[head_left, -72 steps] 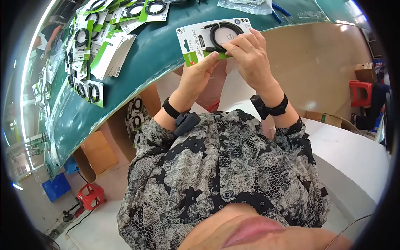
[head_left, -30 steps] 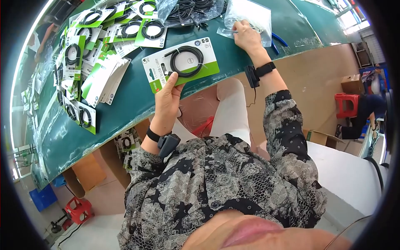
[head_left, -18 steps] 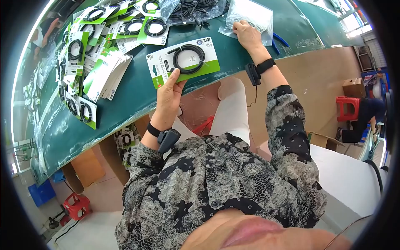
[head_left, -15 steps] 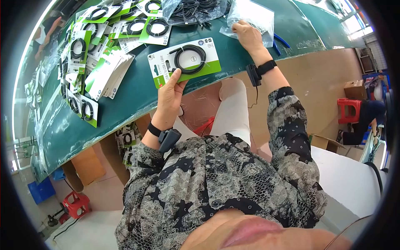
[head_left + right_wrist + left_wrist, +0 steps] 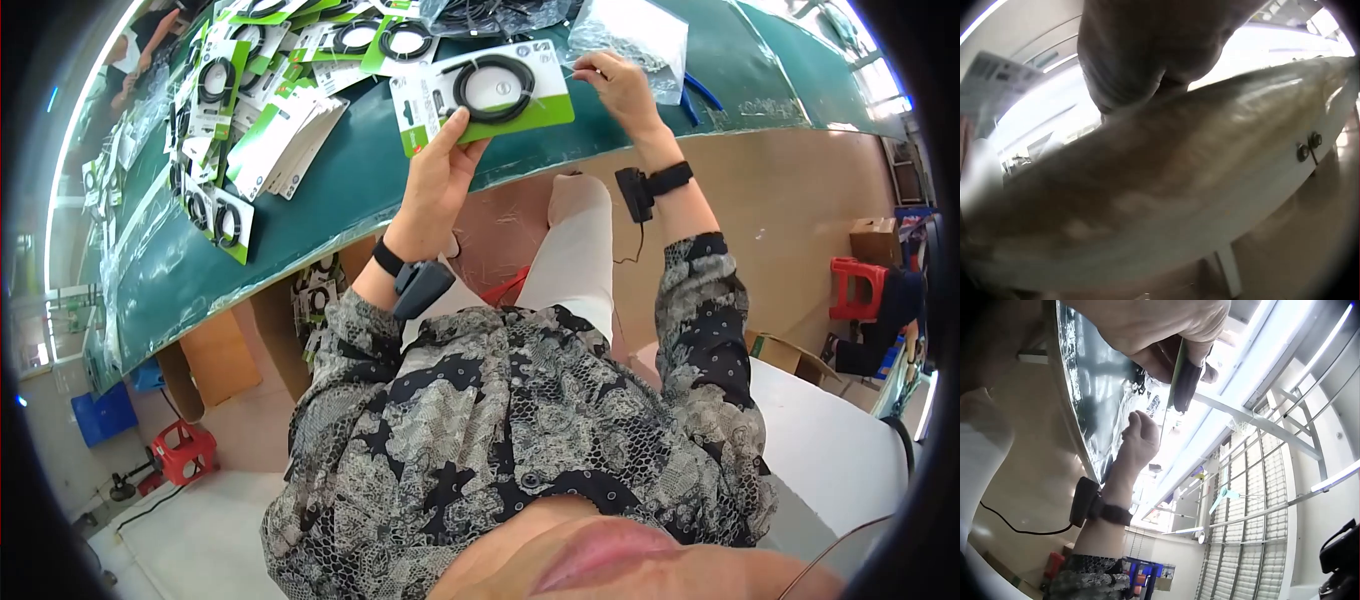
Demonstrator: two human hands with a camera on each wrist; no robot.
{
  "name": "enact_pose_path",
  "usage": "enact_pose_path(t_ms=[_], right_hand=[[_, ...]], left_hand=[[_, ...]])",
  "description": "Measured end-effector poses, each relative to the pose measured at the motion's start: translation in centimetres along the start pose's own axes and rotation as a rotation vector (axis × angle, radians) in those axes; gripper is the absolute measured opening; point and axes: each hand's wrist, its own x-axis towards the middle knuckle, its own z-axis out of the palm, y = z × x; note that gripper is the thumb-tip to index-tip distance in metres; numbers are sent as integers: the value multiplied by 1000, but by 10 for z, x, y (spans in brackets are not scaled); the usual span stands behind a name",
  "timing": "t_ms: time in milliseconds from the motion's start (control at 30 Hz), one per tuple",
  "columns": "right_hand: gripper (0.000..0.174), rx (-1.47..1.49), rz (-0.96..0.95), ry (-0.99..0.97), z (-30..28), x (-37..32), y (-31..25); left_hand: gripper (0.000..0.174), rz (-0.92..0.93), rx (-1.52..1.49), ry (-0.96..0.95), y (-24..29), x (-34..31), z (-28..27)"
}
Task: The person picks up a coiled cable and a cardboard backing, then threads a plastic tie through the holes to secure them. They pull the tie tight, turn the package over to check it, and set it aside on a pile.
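Observation:
In the head view my left hand [image 5: 437, 185] grips the lower left corner of a carded USB-C cable [image 5: 497, 88], thumb on the front. The black cable is coiled on a white and green card, held up over the table's front edge. The left wrist view shows this card edge-on, with the black coil [image 5: 1188, 384] beside the fingers. My right hand [image 5: 628, 98] is just right of the card, fingers bent and fingertips drawn together; I cannot tell what is between them. Behind it lies a clear bag [image 5: 640, 40] of small whitish pieces.
Several carded cables [image 5: 215, 85] and a fanned stack of cards [image 5: 285, 140] cover the left of the green table [image 5: 330, 205]. A bag of black cables [image 5: 490, 15] lies at the back. Blue-handled pliers [image 5: 703, 92] sit at the right. A red stool [image 5: 858, 288] stands beyond.
Both hands were on the card first; then my right hand went to the clear bag while the left kept its grip. Now the right hand has left the bag, and the card is raised towards it.

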Motion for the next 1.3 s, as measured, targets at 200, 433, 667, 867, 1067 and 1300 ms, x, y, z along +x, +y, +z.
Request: enact_pose_path(t_ms=[200, 433, 667, 867, 1067, 1300], right_hand=[[8, -55, -194, 41, -4, -4, -13], [9, 77, -52, 233, -7, -36, -104], [10, 331, 98, 254, -7, -41, -144], [11, 333, 108, 253, -7, -38, -146], [13, 341, 111, 252, -1, -34, -150], [18, 352, 150, 237, -1, -33, -153]], left_hand=[[26, 98, 34, -140, 3, -1, 18], [19, -95, -247, -170, 1, -1, 30], [14, -323, -494, -168, -8, -3, 34], [15, -317, -460, -140, -7, -10, 33], [15, -340, -490, -109, -9, -11, 30], [17, -343, -453, -78, -11, -15, 29]])
